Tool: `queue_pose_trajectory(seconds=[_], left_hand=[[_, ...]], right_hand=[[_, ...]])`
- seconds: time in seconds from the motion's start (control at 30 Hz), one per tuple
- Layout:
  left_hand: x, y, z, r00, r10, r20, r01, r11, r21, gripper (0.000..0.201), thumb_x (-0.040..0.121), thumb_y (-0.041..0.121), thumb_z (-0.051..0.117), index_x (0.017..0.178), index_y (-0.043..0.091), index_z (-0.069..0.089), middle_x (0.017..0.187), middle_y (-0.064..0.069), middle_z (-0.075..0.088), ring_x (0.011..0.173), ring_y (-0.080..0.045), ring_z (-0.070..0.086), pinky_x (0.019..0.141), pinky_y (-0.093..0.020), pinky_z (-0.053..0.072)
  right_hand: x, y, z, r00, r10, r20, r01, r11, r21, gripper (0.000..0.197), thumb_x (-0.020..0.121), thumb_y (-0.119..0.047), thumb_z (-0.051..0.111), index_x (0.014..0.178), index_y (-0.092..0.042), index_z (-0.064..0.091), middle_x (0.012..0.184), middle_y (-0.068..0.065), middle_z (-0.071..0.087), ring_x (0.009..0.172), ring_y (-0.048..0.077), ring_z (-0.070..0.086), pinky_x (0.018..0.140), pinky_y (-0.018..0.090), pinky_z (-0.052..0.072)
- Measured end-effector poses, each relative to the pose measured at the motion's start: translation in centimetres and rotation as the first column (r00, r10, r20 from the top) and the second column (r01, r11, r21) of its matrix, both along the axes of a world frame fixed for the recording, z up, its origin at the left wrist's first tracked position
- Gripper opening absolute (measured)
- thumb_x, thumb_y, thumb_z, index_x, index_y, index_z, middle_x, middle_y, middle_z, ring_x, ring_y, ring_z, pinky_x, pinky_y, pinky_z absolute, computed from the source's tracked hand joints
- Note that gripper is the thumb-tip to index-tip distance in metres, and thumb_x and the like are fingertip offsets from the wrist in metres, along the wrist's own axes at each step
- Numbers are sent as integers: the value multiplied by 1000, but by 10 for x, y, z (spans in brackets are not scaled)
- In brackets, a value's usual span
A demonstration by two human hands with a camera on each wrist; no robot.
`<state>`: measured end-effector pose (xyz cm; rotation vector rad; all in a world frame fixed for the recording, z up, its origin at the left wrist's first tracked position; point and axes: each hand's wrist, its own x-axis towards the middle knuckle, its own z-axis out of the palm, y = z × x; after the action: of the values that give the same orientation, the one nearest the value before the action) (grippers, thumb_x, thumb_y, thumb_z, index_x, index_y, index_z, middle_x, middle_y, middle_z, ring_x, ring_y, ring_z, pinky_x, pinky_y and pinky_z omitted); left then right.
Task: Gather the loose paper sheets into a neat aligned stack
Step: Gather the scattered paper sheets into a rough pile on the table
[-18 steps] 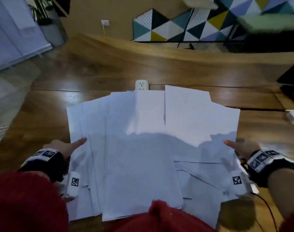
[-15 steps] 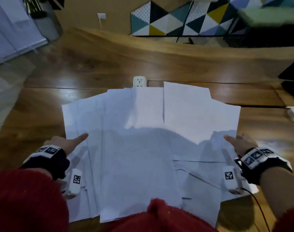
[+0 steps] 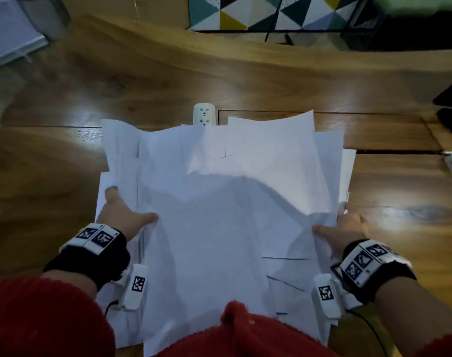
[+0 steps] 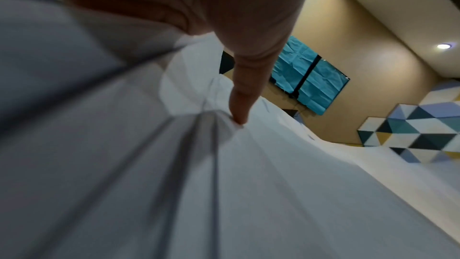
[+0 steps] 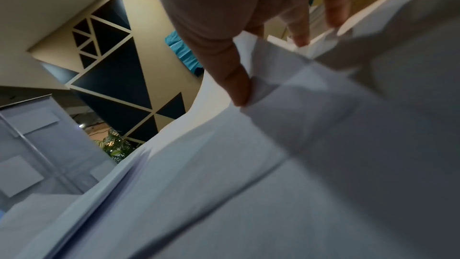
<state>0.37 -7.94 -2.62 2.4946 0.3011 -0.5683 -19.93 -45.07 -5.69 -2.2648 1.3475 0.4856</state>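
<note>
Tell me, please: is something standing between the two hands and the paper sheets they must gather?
Nothing visible does. The left hand and the right hand already grip the paper sheets at opposite side edges, thumbs on top. The white power strip lies beyond the far edge, partly covered by the sheets.

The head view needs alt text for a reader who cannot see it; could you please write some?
Two hands, the left hand and the right hand, grip the side edges of a loose, misaligned spread of white paper sheets on a wooden table. A white power strip peeks out behind the sheets.
</note>
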Motion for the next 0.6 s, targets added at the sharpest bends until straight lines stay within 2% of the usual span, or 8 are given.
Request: queue_pose_trajectory(seconds=[0.1,0.17,0.27,0.33,0.37,0.47,0.53,0.6], left_hand=[[8,16,-4,998,58,-5,-58,998,-31,100,59,23,85,137,3,25,133,-22,49,118,-40,50,96,-45,43],[8,23,-3,998,68,-18,-69,997,-37,93,55,27,86,131,2,38,128,-20,55,112,-37,55,92,-43,46],[5,30,1,998,69,1,-69,998,6,80,56,33,84,121,4,49,123,-20,59,107,-37,58,88,-42,48],[1,30,6,999,16,-38,-13,996,89,86,51,48,79,119,4,50,122,-21,57,106,-40,56,90,-48,49],[-1,30,7,999,-4,-51,10,992,124,89,52,50,78,122,4,48,125,-22,55,109,-41,54,92,-48,48],[-7,26,6,999,-24,-35,29,991,134,91,54,43,81,128,10,40,128,-20,52,114,-42,51,95,-49,45],[-11,21,5,999,-11,-35,14,996,91,96,54,40,82,132,16,33,129,-19,50,113,-41,51,95,-51,45],[-12,18,2,999,26,-22,-25,999,40,97,56,36,82,134,19,28,130,-19,48,113,-42,51,95,-52,46]], right_hand=[[-2,-7,8,980,-146,133,138,988,73,80,45,-46,72,117,-18,55,135,4,51,122,32,44,103,48,39],[-3,-12,6,970,-179,167,167,983,81,81,37,-51,70,110,-17,61,129,4,55,114,35,51,97,50,46],[2,-7,9,972,-178,152,169,983,66,81,41,-54,68,116,-26,59,135,1,48,116,36,48,95,51,46],[7,3,14,983,-160,88,156,986,54,72,56,-50,70,123,-27,55,143,2,37,123,34,39,101,48,41],[9,7,17,989,-143,48,140,989,53,68,61,-50,69,123,-27,54,143,4,36,124,34,37,102,47,40],[14,18,22,996,-88,2,88,995,53,70,50,-57,67,113,-28,60,136,5,44,120,32,40,99,47,44],[15,25,24,999,-36,-7,36,999,33,57,65,-46,70,115,-21,61,139,4,34,125,32,31,103,45,38],[13,27,22,1000,-25,7,25,999,33,55,70,-38,72,118,-16,59,144,3,27,129,31,27,105,44,35]])
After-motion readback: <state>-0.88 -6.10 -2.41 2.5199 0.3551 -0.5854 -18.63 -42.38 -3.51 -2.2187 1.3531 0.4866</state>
